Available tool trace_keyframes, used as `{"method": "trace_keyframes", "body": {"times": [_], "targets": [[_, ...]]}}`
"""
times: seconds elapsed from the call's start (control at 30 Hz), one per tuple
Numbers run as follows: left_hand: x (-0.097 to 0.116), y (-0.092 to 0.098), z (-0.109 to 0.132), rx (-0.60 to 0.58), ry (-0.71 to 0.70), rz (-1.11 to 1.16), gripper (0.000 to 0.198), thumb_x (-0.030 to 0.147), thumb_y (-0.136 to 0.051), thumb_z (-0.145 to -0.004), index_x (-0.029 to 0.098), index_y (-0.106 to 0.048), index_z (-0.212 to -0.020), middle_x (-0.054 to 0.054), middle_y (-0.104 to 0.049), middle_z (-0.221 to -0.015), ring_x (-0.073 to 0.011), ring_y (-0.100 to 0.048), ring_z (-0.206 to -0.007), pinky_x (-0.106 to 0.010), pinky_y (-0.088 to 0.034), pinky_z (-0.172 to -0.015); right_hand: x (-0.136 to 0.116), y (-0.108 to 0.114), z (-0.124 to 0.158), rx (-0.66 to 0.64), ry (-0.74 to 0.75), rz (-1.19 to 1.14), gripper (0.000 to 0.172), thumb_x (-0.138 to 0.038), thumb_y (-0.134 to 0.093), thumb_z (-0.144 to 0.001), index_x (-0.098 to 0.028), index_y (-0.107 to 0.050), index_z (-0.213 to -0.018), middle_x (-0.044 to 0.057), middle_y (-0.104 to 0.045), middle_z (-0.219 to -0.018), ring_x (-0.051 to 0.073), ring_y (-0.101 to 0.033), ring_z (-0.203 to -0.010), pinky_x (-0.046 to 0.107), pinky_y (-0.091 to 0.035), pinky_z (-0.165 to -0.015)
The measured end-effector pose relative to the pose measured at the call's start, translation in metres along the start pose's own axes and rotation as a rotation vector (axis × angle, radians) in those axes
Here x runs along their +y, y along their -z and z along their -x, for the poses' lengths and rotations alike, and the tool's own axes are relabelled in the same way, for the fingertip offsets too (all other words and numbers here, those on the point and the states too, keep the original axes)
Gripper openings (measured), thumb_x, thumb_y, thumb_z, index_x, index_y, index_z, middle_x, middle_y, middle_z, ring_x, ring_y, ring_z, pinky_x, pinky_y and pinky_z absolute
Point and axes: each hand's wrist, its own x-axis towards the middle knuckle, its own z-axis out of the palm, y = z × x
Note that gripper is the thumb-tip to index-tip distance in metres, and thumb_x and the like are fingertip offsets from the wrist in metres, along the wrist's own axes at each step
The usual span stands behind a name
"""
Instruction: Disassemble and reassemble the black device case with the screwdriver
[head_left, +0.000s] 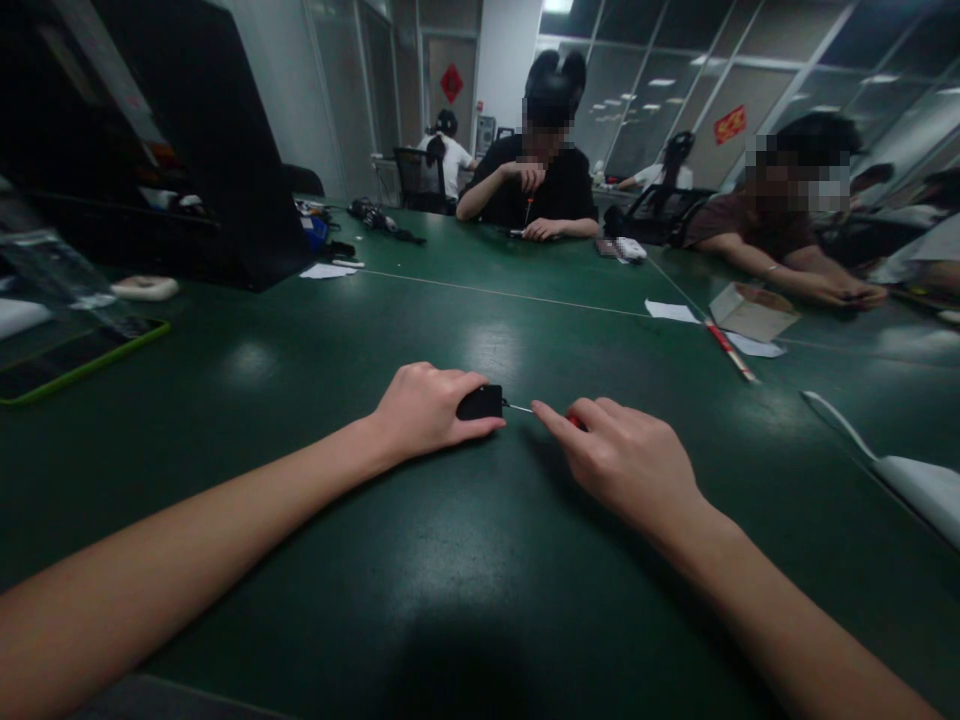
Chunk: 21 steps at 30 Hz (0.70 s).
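Observation:
On the green tabletop [315, 560], my left hand [424, 408] grips a small flat black box [481, 402] between thumb and fingers. My right hand [626, 450] is closed around a screwdriver [519, 407] with a red handle, mostly hidden in the palm. Its thin metal shaft points left, with the index finger stretched along it. The tip is at the box's right end, where a small dark piece sticks out. Whether the tip touches that piece I cannot tell.
A green-edged phone [82, 362] and a clear bottle [60, 265] are at the left, near a large black panel [187, 140]. Far right are a small open carton [752, 312], a red-and-white stick [729, 350] and papers [671, 311]. Two people [536, 180] sit across the table.

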Motion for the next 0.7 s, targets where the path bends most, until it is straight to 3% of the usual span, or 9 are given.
{"method": "trace_keyframes", "body": {"times": [0.27,0.43,0.6,0.7], "targets": [[0.001,0.000,0.002,0.006,-0.009,0.022,0.058,0.067,-0.052,-0.084,0.019,-0.066,-0.114,-0.009,-0.076,-0.095,-0.0261,-0.072,-0.084,-0.033,-0.050,-0.070,-0.023,0.022,-0.002,-0.034,-0.037,0.084,0.041,-0.009,-0.045,-0.092,-0.015,-0.063,-0.129,0.010,-0.064,-0.082,0.024,-0.058,-0.071,0.034,-0.035,-0.059],[0.000,0.001,0.003,0.015,-0.041,0.030,0.057,0.067,-0.053,-0.083,0.020,-0.066,-0.113,-0.009,-0.076,-0.094,-0.0250,-0.072,-0.084,-0.031,-0.050,-0.069,-0.015,0.012,-0.003,-0.154,-0.194,-0.237,0.038,-0.018,-0.052,-0.092,-0.024,-0.063,-0.128,0.006,-0.068,-0.085,0.022,-0.062,-0.068,0.030,-0.038,-0.055],[-0.002,0.000,0.003,0.002,-0.065,0.026,0.056,0.066,-0.046,-0.088,0.020,-0.065,-0.113,-0.009,-0.075,-0.100,-0.0254,-0.072,-0.086,-0.031,-0.050,-0.068,-0.002,-0.007,-0.005,-0.177,-0.288,-0.806,0.032,-0.019,-0.047,-0.097,-0.025,-0.068,-0.121,0.003,-0.074,-0.104,0.018,-0.069,-0.087,0.027,-0.050,-0.077],[-0.002,-0.001,0.002,0.006,-0.067,0.013,0.056,0.065,-0.046,-0.089,0.019,-0.064,-0.116,-0.009,-0.074,-0.107,-0.0261,-0.072,-0.089,-0.033,-0.051,-0.071,-0.005,-0.008,-0.005,-0.163,-0.275,-0.697,0.033,-0.020,-0.048,-0.097,-0.025,-0.067,-0.123,0.004,-0.074,-0.100,0.019,-0.068,-0.082,0.028,-0.050,-0.072]]}}
